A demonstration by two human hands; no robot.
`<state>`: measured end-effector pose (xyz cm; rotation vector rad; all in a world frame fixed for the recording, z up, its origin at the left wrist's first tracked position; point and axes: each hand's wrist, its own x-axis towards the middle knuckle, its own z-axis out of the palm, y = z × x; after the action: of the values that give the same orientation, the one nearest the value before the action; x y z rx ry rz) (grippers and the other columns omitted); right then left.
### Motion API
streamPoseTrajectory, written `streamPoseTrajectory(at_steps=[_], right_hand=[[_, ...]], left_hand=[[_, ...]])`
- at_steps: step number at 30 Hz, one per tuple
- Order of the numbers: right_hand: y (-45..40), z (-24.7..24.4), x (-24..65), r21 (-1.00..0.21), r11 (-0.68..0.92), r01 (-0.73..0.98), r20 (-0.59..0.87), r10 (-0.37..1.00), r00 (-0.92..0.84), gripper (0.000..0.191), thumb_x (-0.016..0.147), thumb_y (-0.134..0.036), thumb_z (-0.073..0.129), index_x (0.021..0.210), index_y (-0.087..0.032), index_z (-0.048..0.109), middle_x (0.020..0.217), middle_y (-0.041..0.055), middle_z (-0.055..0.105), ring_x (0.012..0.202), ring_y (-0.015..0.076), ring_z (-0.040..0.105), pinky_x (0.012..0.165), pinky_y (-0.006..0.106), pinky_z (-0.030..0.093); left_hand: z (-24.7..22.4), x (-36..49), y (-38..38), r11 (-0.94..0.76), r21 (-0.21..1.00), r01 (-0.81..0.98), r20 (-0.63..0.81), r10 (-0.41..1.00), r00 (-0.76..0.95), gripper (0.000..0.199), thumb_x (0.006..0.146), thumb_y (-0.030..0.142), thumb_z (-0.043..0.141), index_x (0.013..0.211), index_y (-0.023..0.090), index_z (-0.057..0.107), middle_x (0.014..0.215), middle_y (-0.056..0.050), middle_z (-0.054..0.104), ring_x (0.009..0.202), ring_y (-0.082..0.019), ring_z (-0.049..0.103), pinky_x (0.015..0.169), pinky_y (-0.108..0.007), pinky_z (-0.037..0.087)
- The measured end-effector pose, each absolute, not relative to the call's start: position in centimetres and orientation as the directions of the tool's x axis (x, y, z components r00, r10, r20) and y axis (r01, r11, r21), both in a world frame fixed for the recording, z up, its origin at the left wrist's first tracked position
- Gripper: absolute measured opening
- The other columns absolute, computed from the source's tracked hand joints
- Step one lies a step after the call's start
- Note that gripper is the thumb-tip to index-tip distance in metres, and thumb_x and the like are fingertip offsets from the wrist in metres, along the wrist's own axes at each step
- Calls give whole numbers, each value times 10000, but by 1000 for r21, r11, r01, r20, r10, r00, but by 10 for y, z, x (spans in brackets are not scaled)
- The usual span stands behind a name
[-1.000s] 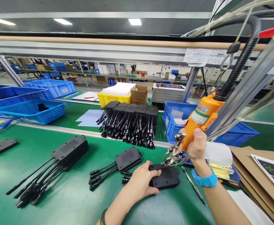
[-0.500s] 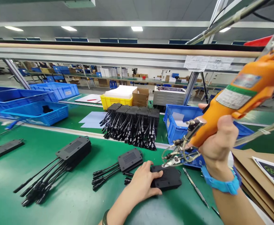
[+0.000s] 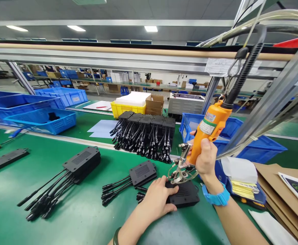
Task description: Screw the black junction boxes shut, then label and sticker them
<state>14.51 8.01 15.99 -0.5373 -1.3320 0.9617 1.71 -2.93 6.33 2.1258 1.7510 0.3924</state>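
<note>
Holding a black box (image 3: 186, 199) down on the green bench (image 3: 87, 217), the left hand (image 3: 160, 197) is gripping its left end, thumb along the near side and a finger lying across the top. The right hand (image 3: 207, 158) is wrapping around an orange power screwdriver (image 3: 206, 127), and its metal nose (image 3: 184, 156) is pointing down at the far left part of the box; I cannot tell whether the tip is touching. The two hands are working apart, each closed on its own thing. To the left, a second box (image 3: 143, 173) is lying with its cables trailing, and a stack of boxes (image 3: 81, 161) is sitting further off. Beyond them a pile of boxes (image 3: 143, 136) is standing in a row, cables hanging forward. Behind the pile, a yellow bin (image 3: 128, 109) is holding white sheets (image 3: 133, 97), with a cardboard box (image 3: 154, 105) standing just beside it. At left, a light blue basket (image 3: 36, 124) is carrying something dark (image 3: 53, 116), too small to name. At right, a blue bin (image 3: 263, 149) is sitting behind the screwdriver, and a small blue tray (image 3: 261, 197) is holding yellow papers (image 3: 244, 189).
</note>
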Motion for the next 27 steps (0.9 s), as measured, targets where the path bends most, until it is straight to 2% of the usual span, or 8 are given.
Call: streamPoseTrajectory(at_steps=[6, 12, 15, 18, 22, 27], right_hand=[[76, 156, 143, -792, 538, -290, 572, 819, -45, 365, 864, -567, 537, 902, -212, 607, 520, -42, 538, 333, 111, 436, 296, 226, 384], [64, 153, 150, -770, 546, -331, 593, 803, -56, 341, 837, -535, 528, 939, -221, 617, 542, -35, 548, 341, 132, 453, 286, 250, 381], [55, 172, 161, -734, 584, -347, 617, 787, 18, 330, 826, -493, 540, 991, -227, 645, 605, -12, 583, 417, 152, 522, 330, 261, 423], [46, 203, 174, -721, 618, -315, 609, 781, 137, 344, 854, -507, 531, 985, -228, 683, 633, 3, 579, 451, 152, 540, 375, 274, 457], [41, 223, 183, -748, 584, -316, 567, 809, 152, 388, 880, -535, 503, 963, -214, 703, 625, 13, 557, 424, 156, 520, 348, 293, 446], [50, 191, 181, -796, 523, -306, 529, 846, 71, 368, 852, -536, 557, 953, -211, 696, 624, 2, 569, 436, 160, 540, 347, 293, 463]], left_hand=[[62, 18, -28, -142, 443, 885, -43, 983, 180, 698, 666, 482, 860, 1306, 366, 607, 1144, -99, 559, 1104, -346, 566, 970, -459, 464], [63, 18, -29, -147, 437, 887, -37, 983, 181, 650, 677, 484, 850, 1273, 352, 625, 1089, -72, 521, 1026, -309, 585, 906, -426, 500], [60, 19, -29, -138, 415, 899, -86, 978, 190, 790, 607, 446, 898, 1311, 323, 562, 1148, -86, 505, 1060, -321, 580, 893, -422, 510], [55, 22, -27, -133, 328, 935, -156, 969, 192, 920, 537, 322, 948, 1335, 278, 491, 1169, -104, 524, 1038, -332, 607, 868, -420, 520], [49, 24, -22, -160, 299, 941, -131, 970, 206, 825, 640, 295, 900, 1335, 310, 457, 1159, -80, 541, 996, -299, 630, 856, -392, 518], [47, 26, -19, -155, 306, 939, -91, 977, 191, 792, 644, 352, 901, 1313, 270, 486, 1183, -102, 550, 1045, -306, 612, 895, -408, 512]])
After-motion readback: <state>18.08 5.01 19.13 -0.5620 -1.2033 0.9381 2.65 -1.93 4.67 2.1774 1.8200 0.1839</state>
